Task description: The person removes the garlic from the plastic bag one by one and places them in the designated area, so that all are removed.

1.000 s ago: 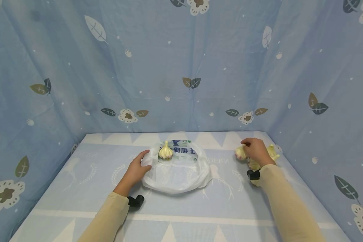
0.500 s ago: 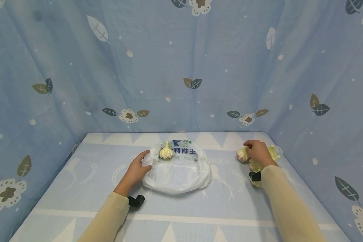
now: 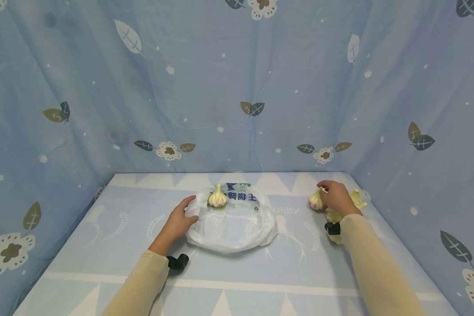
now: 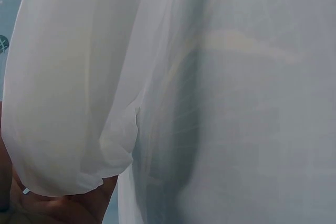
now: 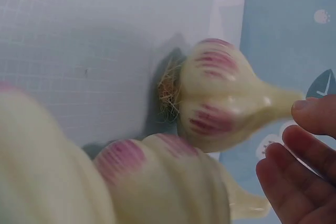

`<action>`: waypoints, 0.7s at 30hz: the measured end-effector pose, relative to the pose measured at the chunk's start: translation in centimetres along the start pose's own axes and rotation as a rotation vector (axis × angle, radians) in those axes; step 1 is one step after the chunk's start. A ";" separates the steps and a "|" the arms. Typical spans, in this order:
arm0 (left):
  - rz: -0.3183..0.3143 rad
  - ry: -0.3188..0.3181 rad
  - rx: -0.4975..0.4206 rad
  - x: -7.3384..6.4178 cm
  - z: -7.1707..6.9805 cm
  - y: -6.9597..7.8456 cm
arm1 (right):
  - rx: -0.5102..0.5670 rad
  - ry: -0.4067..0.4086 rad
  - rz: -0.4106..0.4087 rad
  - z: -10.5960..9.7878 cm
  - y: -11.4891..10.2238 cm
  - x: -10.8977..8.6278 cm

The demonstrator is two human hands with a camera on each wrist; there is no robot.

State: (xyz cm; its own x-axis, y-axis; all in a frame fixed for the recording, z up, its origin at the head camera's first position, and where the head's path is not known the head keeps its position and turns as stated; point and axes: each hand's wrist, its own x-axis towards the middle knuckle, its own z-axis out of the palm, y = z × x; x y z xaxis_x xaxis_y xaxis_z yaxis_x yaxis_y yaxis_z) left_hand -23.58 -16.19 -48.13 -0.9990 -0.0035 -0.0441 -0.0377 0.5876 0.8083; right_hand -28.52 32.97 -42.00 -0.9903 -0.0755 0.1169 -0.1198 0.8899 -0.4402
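A white plastic bag [image 3: 237, 239] with its mouth spread wide lies mid-table. Inside it sits one garlic bulb [image 3: 217, 199]. My left hand [image 3: 178, 221] grips the bag's left rim, thumb toward the front. In the left wrist view, the bag [image 4: 63, 87] covers much of that hand. Over at the right, my right hand [image 3: 337, 197] pinches the stem of another garlic bulb [image 3: 315, 201] with its thumb and a finger. The right wrist view shows this bulb [image 5: 220, 98] on its side, purple-streaked, roots facing away from the fingers.
More garlic bulbs lie around and beneath my right hand: one [image 3: 357, 199] beyond it, one [image 3: 332, 216] under it, another [image 3: 335, 239] by the wrist. A patterned blue cloth [image 3: 237, 87] rises behind and beside the table [image 3: 237, 283].
Hardly anything differs. My right hand stays at the same garlic bulb with only slight shifts, and the stem now shows between its fingertips. My left hand keeps its place on the bag.
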 end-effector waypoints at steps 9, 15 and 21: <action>0.001 0.003 -0.002 -0.2 -0.3 0.0 | -0.063 0.043 -0.060 -0.3 -1.1 0.3; -0.006 0.007 -0.008 -0.3 -0.3 -0.2 | -0.067 0.049 -0.102 -0.4 -2.0 0.5; -0.001 0.005 -0.010 -0.5 -0.5 -0.3 | -0.041 0.053 -0.118 0.0 -3.6 0.7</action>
State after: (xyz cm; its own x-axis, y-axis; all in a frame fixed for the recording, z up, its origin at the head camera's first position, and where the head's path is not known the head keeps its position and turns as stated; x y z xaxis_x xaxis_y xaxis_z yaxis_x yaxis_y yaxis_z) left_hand -23.10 -16.75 -48.04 -0.9991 -0.0076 -0.0421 -0.0387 0.5796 0.8140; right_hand -28.80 29.76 -40.32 -0.9643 -0.1575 0.2128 -0.2307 0.8942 -0.3836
